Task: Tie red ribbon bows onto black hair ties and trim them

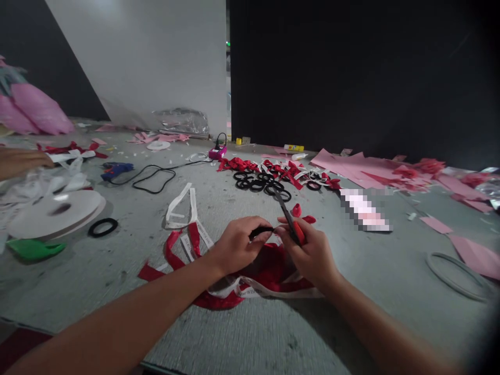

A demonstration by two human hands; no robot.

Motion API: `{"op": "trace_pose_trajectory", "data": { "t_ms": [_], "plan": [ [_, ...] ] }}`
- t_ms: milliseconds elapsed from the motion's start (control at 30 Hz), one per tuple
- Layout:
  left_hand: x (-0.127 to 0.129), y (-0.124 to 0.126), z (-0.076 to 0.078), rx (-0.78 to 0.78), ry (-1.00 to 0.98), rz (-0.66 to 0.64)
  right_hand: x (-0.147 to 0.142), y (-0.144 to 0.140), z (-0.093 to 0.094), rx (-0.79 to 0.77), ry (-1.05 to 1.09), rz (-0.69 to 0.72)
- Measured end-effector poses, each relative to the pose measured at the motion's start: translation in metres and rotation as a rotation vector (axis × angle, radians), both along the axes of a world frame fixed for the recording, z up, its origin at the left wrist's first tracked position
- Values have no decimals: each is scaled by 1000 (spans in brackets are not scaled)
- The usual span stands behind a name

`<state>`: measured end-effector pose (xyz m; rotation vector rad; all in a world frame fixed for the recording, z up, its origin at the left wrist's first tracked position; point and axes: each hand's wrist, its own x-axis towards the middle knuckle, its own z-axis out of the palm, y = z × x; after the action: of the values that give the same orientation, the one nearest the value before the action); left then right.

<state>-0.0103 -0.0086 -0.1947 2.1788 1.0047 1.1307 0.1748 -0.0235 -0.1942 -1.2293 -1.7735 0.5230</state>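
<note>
My left hand [244, 242] is closed on a black hair tie [261, 230], pinching it between thumb and fingers. Close beside it, my right hand [310, 255] grips scissors [299, 233] with a red-and-black handle, their dark blades pointing up and away. The fingertips of both hands almost meet at the tie; what the right fingertips pinch there is too small to make out. Beneath the hands lie red ribbon [269, 260] and white printed ribbon [253, 291], loosely looped on the table. Part of the ribbon is hidden by my hands.
Beyond my hands lie several black hair ties [258, 185] and red-and-white ribbon bows [289, 169]. At left are a white ribbon spool [88, 208], a single black ring [102, 227], a blue glue gun [117, 171] with its cord, and another person's arm [23, 162]. Pink sheets [351, 166] lie right.
</note>
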Motion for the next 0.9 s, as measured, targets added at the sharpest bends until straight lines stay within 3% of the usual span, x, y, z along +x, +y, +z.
{"op": "trace_pose_trajectory", "data": {
  "t_ms": [200, 400, 533, 900],
  "plan": [
    [-2, 4, 8, -340, -302, 111, 10, 3, 1, 36, -114, -43],
    [0, 9, 5, -601, -709, -20, 12, 3, 1, 193, -335, 96],
    [2, 11, 0, -673, -861, -46, 10, 3, -1, 227, -402, 96],
    [-2, 12, -7, -669, -831, -76, 11, 5, 0, 248, -433, 15]
  ]
}}
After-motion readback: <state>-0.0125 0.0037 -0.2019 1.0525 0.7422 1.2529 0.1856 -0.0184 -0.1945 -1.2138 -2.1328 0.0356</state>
